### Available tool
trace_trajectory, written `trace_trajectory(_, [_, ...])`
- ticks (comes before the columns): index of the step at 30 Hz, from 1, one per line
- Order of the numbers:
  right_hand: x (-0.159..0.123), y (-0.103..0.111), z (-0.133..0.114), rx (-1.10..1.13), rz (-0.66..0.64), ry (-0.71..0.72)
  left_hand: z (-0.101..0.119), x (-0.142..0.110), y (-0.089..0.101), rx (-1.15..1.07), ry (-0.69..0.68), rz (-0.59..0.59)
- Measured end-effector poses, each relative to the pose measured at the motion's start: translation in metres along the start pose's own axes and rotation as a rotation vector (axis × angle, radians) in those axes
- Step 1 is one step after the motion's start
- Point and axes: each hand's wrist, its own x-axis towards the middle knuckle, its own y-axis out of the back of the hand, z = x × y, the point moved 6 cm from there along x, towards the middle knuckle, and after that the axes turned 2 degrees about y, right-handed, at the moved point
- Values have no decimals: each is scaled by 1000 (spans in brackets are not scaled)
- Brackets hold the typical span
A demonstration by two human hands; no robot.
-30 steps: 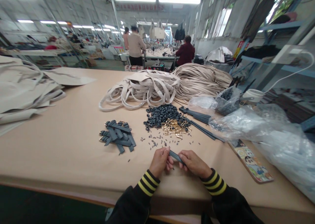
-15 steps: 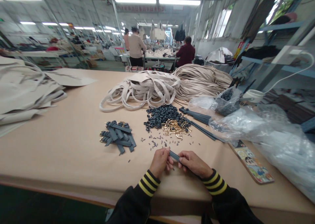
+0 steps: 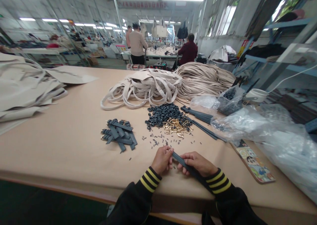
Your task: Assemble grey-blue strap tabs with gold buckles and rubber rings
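On your L, a heap of flat dark-grey strap pcs w/ gold-coloured metal buckles (image 3: 119, 134) looks done, prob. the finished lot. Further R, tiny dark bits (image 3: 155, 142) lie scattered just beyond your L hand (image 3: 162, 159), which pinches one end of a long flat dark-grey strap (image 3: 177, 157). Behind, a mound of small dark-grey loops (image 3: 163, 114) & a cluster of loose gold-coloured buckles (image 3: 174, 126) seem unused, so plenty's left. The strap runs thru your R hand (image 3: 198, 162), loosely curled round it, then under your black sleeve (image 3: 235, 202); can't see any buckle on it. Far R, a bundle of narrow dark-grey straps (image 3: 199, 114) also remains.
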Motion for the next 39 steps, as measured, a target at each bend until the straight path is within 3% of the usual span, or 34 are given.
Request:
trace_trajectory(6, [1,4,6,58,37,-4,1,1,2,-24,-13,-9])
trace_trajectory(14, [3,6,-10,-270,141,100,0,-3,8,-81,-103,-50])
trace_trajectory(21, [7,2,-7,-201,173,102,-5,-1,4,-128,-51,-29])
trace_trajectory(24, [11,-3,-6,-142,161,158,-2,-1,3,-47,-100,-26])
trace_trajectory(31, [12,-4,-8,-52,219,218,18,-15,4,315,-367,36])
trace_trajectory(33, [12,-4,-8,-71,231,212,16,-19,0,364,-388,32])
trace_trajectory(39, [15,-3,-2,-7,269,160,4,-19,-4,404,-335,161])
